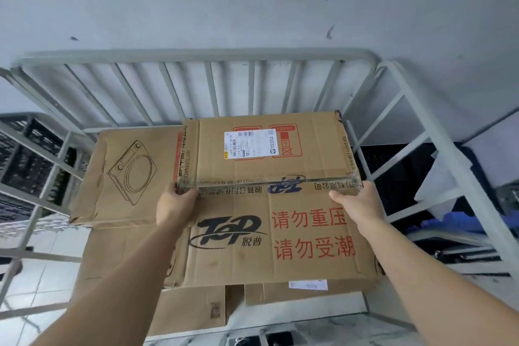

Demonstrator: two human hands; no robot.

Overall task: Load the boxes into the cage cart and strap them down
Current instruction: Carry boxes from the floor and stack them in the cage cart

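A brown cardboard box [266, 149] with a white shipping label and red handling marks sits on top of the stack inside the grey metal cage cart [196, 55]. My left hand [175, 202] grips its near left corner. My right hand [356, 202] holds its near right corner. Under it lies a larger box [280, 236] printed with a "TOP" logo and red Chinese characters. To the left, a box [123, 177] bearing a washing-machine drawing lies at the same level. More flattened-looking cardboard [196, 309] shows below, at the cart's near side.
The cart's barred back wall stands against a pale wall. Its right side frame [421, 149] runs diagonally past my right arm. Black crates [25, 154] show through the left bars. Blue and white items [455, 219] lie right of the cart. Glossy tiled floor [42, 284] lies lower left.
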